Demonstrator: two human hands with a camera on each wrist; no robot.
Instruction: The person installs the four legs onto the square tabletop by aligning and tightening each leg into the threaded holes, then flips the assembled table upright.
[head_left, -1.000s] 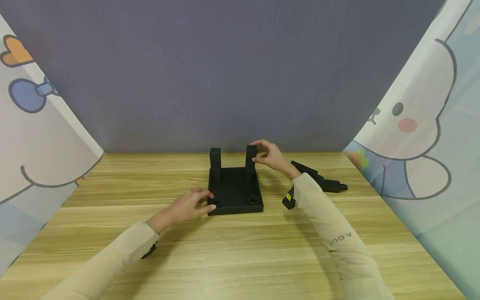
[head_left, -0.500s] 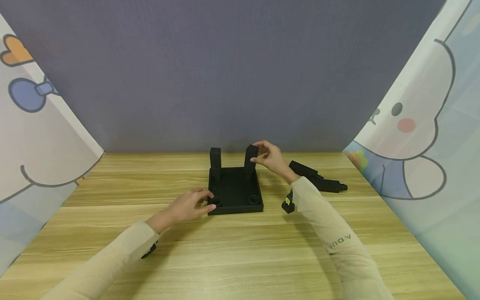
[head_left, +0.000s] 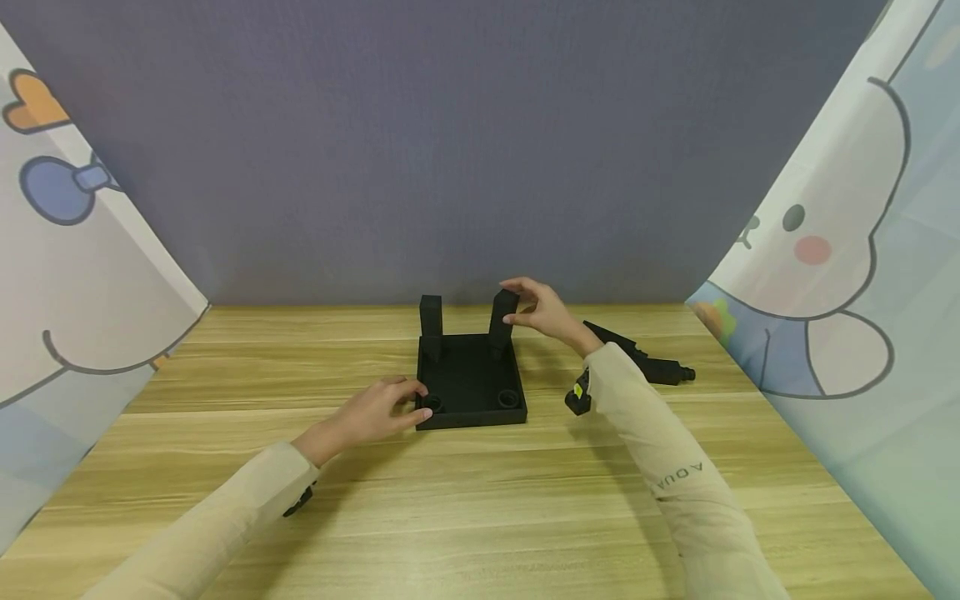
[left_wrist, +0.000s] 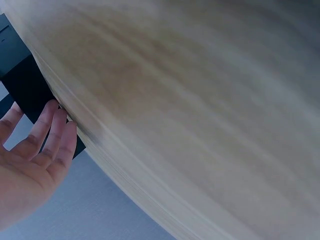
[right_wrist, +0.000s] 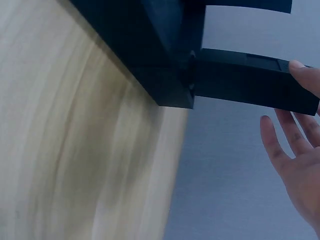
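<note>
A black square tray-like base (head_left: 468,385) with raised edges lies on the wooden table. Two round sockets, the left (head_left: 432,403) and the right (head_left: 508,399), show in its near corners. At its far left corner stands a black square leg (head_left: 431,321). Another black leg (head_left: 502,321) rises at the far right corner, and my right hand (head_left: 542,313) pinches its upper end between thumb and fingers. In the right wrist view this leg (right_wrist: 245,77) meets the base's corner. My left hand (head_left: 382,408) holds the base's near left corner, thumb in front and fingers on the side.
Two loose black legs lie on the table right of the base: one slanted leg (head_left: 611,335) is partly behind the right sleeve, and the other (head_left: 663,372) has a round stepped end. A grey partition (head_left: 450,150) stands behind the table.
The right hand has shifted slightly at the top of the far right leg, which has turned a little and now shows an edge toward me. The left hand and base stay put.
</note>
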